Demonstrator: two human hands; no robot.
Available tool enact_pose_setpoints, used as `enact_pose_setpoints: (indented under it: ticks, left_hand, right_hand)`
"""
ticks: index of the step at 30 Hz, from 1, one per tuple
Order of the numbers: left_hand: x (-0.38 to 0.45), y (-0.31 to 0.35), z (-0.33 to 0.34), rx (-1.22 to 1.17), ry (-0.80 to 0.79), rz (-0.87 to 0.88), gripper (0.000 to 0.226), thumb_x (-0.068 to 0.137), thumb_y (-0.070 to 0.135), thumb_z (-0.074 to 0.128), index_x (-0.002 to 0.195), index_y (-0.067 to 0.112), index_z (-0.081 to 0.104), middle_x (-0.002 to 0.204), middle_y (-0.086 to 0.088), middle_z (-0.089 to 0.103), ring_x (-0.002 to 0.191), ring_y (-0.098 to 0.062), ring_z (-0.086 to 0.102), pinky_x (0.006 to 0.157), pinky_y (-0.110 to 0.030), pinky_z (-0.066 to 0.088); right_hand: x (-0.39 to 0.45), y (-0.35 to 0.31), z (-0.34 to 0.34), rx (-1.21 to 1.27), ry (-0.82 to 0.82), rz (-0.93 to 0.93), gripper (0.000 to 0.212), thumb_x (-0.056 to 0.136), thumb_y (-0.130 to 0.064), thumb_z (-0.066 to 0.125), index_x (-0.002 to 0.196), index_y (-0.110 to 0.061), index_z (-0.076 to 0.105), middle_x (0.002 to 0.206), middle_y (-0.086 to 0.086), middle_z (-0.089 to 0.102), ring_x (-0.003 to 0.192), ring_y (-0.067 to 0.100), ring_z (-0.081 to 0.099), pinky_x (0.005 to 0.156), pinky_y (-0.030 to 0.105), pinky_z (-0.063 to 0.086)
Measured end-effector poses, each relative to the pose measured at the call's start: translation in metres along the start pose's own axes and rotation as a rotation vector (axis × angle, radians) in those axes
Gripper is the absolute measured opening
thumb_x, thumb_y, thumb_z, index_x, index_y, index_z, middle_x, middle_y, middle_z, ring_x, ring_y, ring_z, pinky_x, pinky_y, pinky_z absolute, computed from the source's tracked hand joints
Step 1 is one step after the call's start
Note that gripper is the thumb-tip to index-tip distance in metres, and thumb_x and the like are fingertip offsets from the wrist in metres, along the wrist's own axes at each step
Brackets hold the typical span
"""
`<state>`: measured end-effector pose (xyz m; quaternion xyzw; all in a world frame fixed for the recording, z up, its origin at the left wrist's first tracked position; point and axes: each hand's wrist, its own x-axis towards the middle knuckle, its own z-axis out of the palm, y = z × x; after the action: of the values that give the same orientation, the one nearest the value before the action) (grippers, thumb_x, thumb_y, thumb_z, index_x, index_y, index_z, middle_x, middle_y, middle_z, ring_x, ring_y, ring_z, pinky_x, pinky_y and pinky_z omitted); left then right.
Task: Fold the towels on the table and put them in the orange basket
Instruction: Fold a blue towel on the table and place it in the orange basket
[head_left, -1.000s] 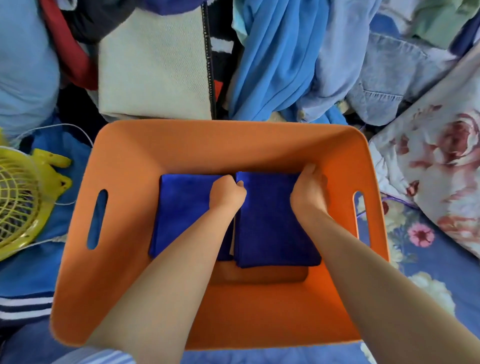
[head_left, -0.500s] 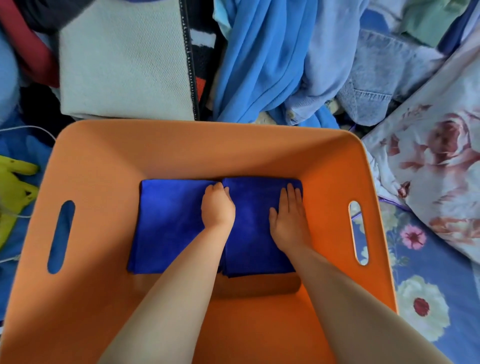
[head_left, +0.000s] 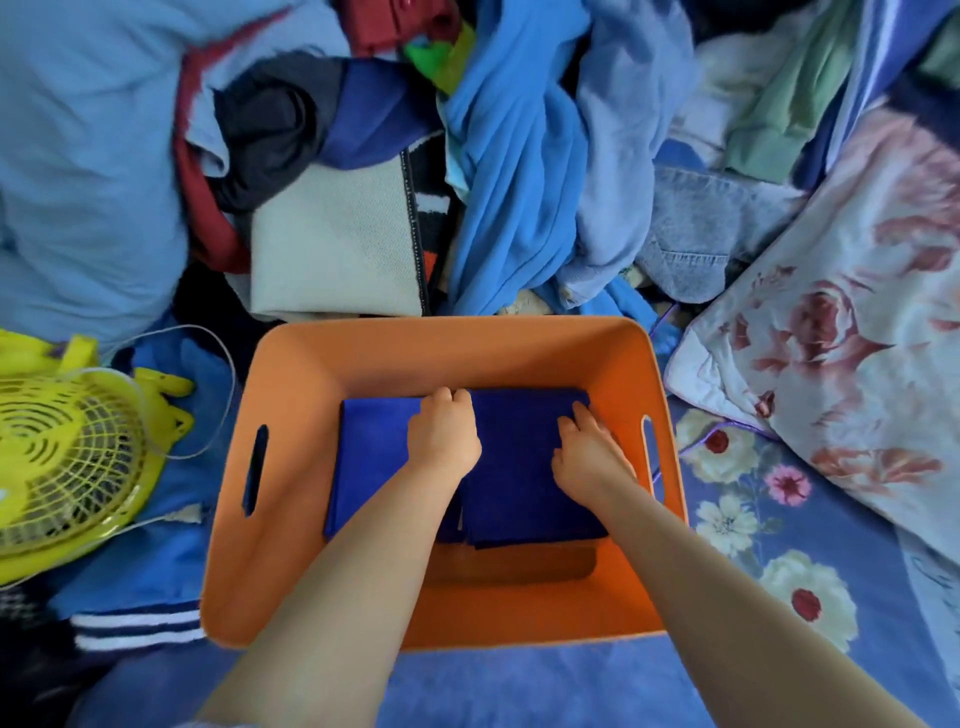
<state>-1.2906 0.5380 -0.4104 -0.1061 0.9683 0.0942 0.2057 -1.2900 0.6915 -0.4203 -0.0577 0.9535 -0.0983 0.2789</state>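
Observation:
The orange basket (head_left: 291, 364) stands in front of me with two folded dark blue towels lying side by side on its floor. The left towel (head_left: 371, 452) lies untouched. My left hand (head_left: 441, 439) is curled into a fist at the seam, its fingers tucked down over the left edge of the right towel (head_left: 519, 467). At the opposite side, my right hand (head_left: 587, 457) rests on that towel with its fingers bent over the far right edge, close to the basket wall. Both forearms hide the near parts of the towels.
A heap of clothes lies behind the basket, including a bright blue garment (head_left: 514, 171) and a cream knit (head_left: 332, 249). A yellow fan (head_left: 67, 447) with a white cord sits at the left. A floral quilt (head_left: 852, 374) lies at the right, over a blue flowered sheet.
The view has pulled back and up, so the basket looks smaller. My right hand went from lying flat on the right towel to bending its fingers over the edge. My left fist stayed at the seam.

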Motion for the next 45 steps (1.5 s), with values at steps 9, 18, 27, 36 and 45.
enact_pose_setpoints:
  ticks: [9,18,27,36,45]
  left_hand:
    - [-0.117,0.029,-0.137,0.226,0.250,0.184,0.030,0.084,0.002,0.044,0.113,0.005,0.054,0.121,-0.011,0.050,0.115,-0.027,0.044,0.091,-0.035,0.040]
    - [-0.289,0.067,-0.233,0.316,0.558,0.220,0.029,0.088,0.013,0.045,0.115,0.014,0.055,0.124,-0.007,0.050,0.121,-0.026,0.040,0.099,-0.039,0.030]
    - [-0.436,0.088,-0.255,0.306,0.658,0.370,0.029,0.091,0.015,0.043,0.118,0.012,0.054,0.126,-0.008,0.050,0.123,-0.027,0.041,0.100,-0.039,0.031]
    - [-0.586,0.125,-0.204,0.369,0.630,0.770,0.033,0.091,0.014,0.042,0.122,0.007,0.051,0.128,-0.014,0.050,0.121,-0.033,0.044,0.096,-0.041,0.038]
    - [-0.768,0.245,-0.116,0.383,0.577,1.239,0.033,0.090,0.018,0.040,0.119,0.011,0.055,0.127,-0.013,0.050,0.121,-0.031,0.044,0.098,-0.039,0.037]
  right_hand:
    - [-0.121,-0.026,-0.141,0.027,0.292,-0.190,0.027,0.089,-0.009,0.039,0.112,-0.001,0.051,0.131,0.013,0.044,0.125,0.028,0.038,0.096,0.039,0.038]
    - [-0.299,-0.022,-0.233,-0.017,0.538,-0.262,0.034,0.092,-0.010,0.038,0.124,-0.003,0.048,0.131,0.015,0.047,0.119,0.033,0.044,0.090,0.040,0.043]
    - [-0.480,-0.007,-0.238,-0.131,0.765,-0.201,0.030,0.089,-0.010,0.039,0.115,-0.003,0.053,0.120,0.014,0.054,0.111,0.031,0.049,0.087,0.039,0.046]
    - [-0.677,0.031,-0.146,-0.048,0.917,0.097,0.032,0.090,-0.014,0.042,0.119,-0.008,0.054,0.120,0.014,0.055,0.113,0.032,0.050,0.089,0.038,0.045]
    - [-0.884,0.129,-0.060,0.012,1.003,0.545,0.038,0.091,-0.017,0.044,0.128,-0.011,0.050,0.132,0.013,0.051,0.122,0.030,0.046,0.102,0.037,0.040]
